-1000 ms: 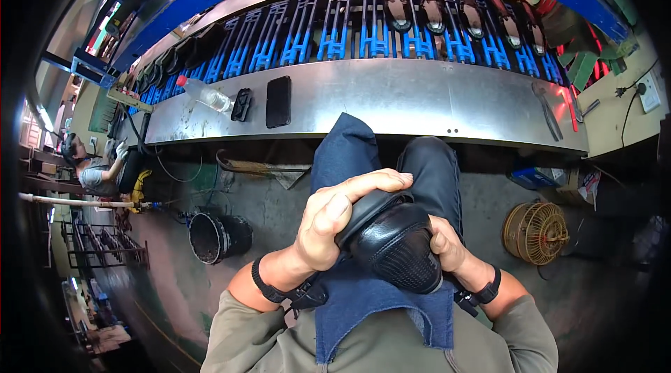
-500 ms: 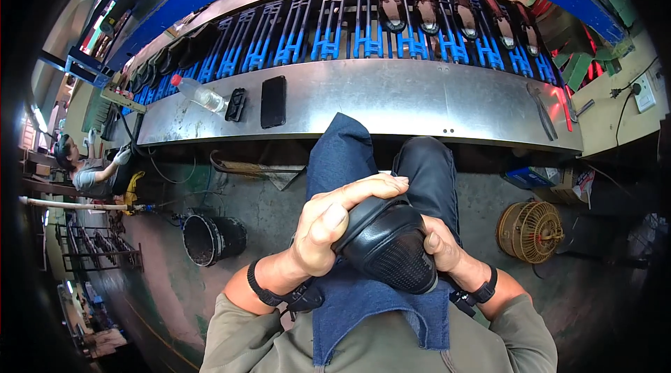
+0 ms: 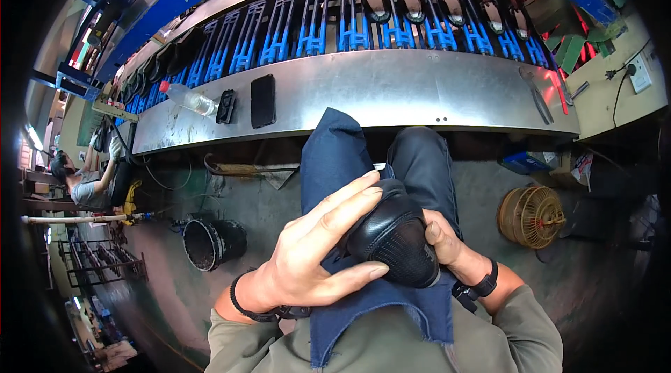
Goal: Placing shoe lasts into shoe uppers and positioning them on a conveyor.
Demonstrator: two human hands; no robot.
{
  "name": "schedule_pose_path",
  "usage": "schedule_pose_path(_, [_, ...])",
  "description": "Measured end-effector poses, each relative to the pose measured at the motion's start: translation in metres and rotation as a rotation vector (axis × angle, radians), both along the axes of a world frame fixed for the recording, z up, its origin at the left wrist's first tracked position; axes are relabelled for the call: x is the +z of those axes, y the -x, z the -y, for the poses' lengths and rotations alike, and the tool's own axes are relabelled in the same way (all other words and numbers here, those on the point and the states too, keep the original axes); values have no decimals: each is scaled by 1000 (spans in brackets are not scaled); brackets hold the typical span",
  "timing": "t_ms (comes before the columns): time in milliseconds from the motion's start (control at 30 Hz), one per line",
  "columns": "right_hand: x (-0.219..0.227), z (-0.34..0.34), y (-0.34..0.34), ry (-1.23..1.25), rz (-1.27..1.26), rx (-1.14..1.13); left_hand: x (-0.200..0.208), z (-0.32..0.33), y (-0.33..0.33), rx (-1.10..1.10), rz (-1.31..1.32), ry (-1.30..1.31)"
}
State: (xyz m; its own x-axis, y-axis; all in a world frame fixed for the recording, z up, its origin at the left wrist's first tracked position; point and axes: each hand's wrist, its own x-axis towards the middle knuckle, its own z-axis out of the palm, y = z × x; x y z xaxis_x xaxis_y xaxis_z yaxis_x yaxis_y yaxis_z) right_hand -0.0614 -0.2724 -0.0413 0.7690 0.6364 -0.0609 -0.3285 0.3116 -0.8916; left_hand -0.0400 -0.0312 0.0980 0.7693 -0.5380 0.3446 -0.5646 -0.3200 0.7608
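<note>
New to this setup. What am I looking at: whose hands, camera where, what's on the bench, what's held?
No robot here: these are a person's bare hands. The view comes from a fisheye camera worn on the head and looking down, so straight edges bend near the rim.

The right hand grips the right side of a black shoe with a dotted toe; the left hand is spread along its left side.

On the steel bench are a clear bottle with a red cap, a small black object, a flat black phone and a long metal tool. Behind it runs a row of blue racks.
</note>
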Motion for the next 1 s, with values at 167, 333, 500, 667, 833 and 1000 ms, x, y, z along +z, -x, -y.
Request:
schedule_pose_path(167, [-7,2,8,55,35,-103,-29,23,5,191,190,68])
schedule_pose_path(333, [-36,11,16,76,-51,-75,-46,33,-4,203,315,47])
schedule_pose_path(500, [-15,1,15,-157,-233,-204,-58,52,3,131,68,255])
schedule_pose_path(667, [3,-6,-4,-603,-569,-438,-65,55,-14,31,-35,155])
schedule_pose_path(833, [23,-18,-1,-613,-568,-401,-47,45,-35,-23,-7,30])
schedule_pose_path(1000, [23,-20,-3,-446,-659,-428,-47,33,-43,-66,-25,86])
